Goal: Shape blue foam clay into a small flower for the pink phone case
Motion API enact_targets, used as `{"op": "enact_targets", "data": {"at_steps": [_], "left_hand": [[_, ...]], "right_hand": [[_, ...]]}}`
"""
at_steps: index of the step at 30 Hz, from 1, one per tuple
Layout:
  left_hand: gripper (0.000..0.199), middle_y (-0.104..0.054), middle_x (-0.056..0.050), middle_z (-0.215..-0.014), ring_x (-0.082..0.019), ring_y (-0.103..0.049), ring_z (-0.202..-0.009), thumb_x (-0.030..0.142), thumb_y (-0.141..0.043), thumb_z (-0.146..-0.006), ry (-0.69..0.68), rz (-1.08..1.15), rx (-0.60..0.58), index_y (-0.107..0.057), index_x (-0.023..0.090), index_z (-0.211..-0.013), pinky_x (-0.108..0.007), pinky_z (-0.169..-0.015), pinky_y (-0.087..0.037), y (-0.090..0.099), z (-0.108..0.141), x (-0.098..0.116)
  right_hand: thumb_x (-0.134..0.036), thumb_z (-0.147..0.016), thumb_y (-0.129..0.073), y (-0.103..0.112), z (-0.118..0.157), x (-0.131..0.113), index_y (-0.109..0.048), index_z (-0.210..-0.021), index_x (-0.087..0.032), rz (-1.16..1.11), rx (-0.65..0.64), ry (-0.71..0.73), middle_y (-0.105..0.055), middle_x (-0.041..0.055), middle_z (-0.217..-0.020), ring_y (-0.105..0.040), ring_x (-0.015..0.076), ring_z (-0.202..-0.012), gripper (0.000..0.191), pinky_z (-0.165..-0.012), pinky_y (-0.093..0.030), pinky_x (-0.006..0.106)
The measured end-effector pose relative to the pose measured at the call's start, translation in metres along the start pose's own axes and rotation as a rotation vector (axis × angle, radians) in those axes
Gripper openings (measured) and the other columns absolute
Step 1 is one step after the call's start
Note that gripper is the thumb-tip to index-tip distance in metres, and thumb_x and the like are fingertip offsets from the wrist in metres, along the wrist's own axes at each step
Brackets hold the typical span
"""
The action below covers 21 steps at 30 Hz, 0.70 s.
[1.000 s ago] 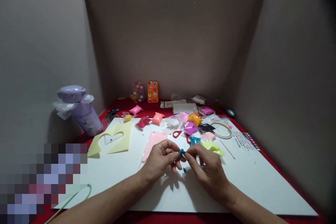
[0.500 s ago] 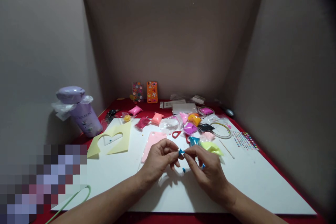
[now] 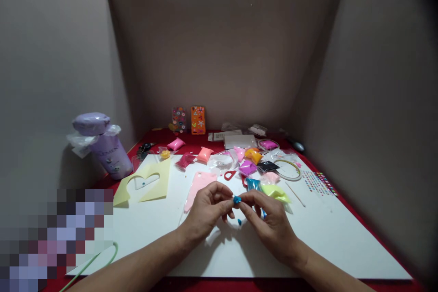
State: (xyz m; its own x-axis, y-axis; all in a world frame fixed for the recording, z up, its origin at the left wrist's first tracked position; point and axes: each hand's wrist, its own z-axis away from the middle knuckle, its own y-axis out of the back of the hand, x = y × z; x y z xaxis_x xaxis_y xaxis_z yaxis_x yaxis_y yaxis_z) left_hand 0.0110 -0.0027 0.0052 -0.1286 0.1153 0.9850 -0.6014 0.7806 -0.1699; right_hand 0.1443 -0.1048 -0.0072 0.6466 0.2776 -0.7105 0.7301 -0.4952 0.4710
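Between the fingertips of both hands is a small piece of blue clay (image 3: 237,200) with an uneven, petal-like outline. My left hand (image 3: 212,205) pinches it from the left, and my right hand (image 3: 267,214) has thumb and forefinger closed on its right side. A smaller blue bit (image 3: 239,222) lies on the white board (image 3: 153,242) just below the fingers. Behind the left hand lies a pink phone case (image 3: 198,187), partly covered by it. A blue clay packet (image 3: 253,184) and a lime-yellow packet (image 3: 276,193) lie behind the right hand.
Coloured clay packets, tape rings (image 3: 288,170) and a cotton swab (image 3: 295,194) lie across the board's back. Yellow paper (image 3: 160,182) with a heart cutout lies left, near a purple wrapped container (image 3: 114,157). Dot stickers (image 3: 316,182) lie right. Two decorated cases (image 3: 198,120) stand behind.
The fingertips have closed in around the blue piece, which now looks wider and more compact. My right fingers have shifted slightly left.
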Motion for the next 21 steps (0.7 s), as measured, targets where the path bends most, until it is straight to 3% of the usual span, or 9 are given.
{"op": "enact_targets", "data": {"at_steps": [21], "left_hand": [[0.024,-0.058,0.002,-0.058,-0.010,-0.055,-0.050,0.025,-0.070,-0.070,0.015,0.044,-0.020,-0.053,0.014,-0.080,-0.021,-0.049,-0.042,0.0021,0.0002,-0.0008]], "right_hand": [[-0.020,-0.088,-0.051,-0.0008,-0.0026,-0.0041,-0.064,-0.089,-0.019,-0.127,-0.032,-0.066,-0.062,0.0006,-0.073,-0.051,0.0115,-0.061,0.014,-0.055,-0.038,0.024]]}}
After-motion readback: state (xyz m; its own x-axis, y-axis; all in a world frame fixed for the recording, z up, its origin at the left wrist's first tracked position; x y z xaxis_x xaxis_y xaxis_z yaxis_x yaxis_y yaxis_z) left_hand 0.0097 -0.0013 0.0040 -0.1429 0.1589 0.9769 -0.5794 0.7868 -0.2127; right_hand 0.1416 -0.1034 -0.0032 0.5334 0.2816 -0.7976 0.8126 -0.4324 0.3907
